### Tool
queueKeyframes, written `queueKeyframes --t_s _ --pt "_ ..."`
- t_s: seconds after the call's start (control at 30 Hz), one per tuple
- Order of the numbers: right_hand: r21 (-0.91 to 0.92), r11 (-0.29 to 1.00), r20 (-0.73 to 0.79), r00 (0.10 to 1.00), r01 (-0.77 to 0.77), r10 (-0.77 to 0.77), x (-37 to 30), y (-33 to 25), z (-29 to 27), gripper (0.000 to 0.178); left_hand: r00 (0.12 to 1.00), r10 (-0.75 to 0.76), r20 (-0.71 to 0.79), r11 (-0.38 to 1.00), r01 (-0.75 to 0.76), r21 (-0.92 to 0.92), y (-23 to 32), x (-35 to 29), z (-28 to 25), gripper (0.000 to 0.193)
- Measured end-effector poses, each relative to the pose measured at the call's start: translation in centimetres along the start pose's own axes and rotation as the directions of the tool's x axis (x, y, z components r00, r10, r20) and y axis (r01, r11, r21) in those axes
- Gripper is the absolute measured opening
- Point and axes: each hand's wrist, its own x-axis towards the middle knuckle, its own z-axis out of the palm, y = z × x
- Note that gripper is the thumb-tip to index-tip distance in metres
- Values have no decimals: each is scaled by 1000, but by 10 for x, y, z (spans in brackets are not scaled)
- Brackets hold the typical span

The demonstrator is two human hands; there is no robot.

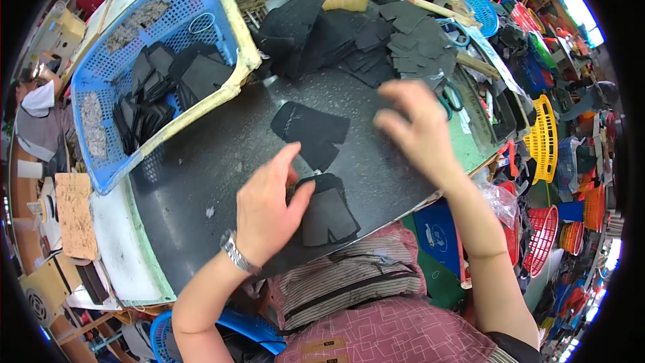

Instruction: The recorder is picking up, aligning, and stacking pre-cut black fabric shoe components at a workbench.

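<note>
- Left hand: from my remote seat I see thumb and index finger parted, pinching nothing visible; the other fingertips are hidden from me. A silver wristwatch circles the wrist.
- Right hand: thumb and fingers stand spread, gripping nothing I can see.
- Black notched cut piece: just off the left index tip at 1 o'clock, and at 9 o'clock from the right fingertips, apart from them. The left hand is nearer. Its long axis seems to run 10 to 4 o'clock; I can't tell whether the index touches it.
- Grey-topped notched piece: at 5 o'clock from the left thumb, whose tip overlaps its upper edge; long axis roughly 11 to 5.
- Both pieces lie on the dark worktop.
- Farther out, I have a blue mesh basket of dark pieces toward 11 o'clock, a black heap at 12, and teal-handled scissors at 2 from the right hand.
- Writing: I see pale print on a blue panel and small apron labels; I leave both uncopied.
</note>
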Motion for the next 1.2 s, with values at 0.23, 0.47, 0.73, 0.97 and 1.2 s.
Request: queueKeyframes --t_s 0.23,0.47,0.73,0.97,1.2 --pt "-593 801 139 970 -79 199 80 105 -29 94 961 277 1 961 -277 -12 12 78 59 36" --pt "-369 927 245 956 -65 164 82 122 -51 61 952 300 55 951 -293 -100 26 111 101 34" --pt "-258 916 -112 952 -305 285 56 144 -48 65 866 432 -253 892 -452 -25 37 233 141 41" --pt "-138 871 -156 878 -472 452 58 125 -46 66 943 332 -23 943 -332 -1 37 297 146 47" --pt "-349 811 -52 874 -470 484 81 126 -49 65 966 218 139 969 -198 -147 34 297 148 42"
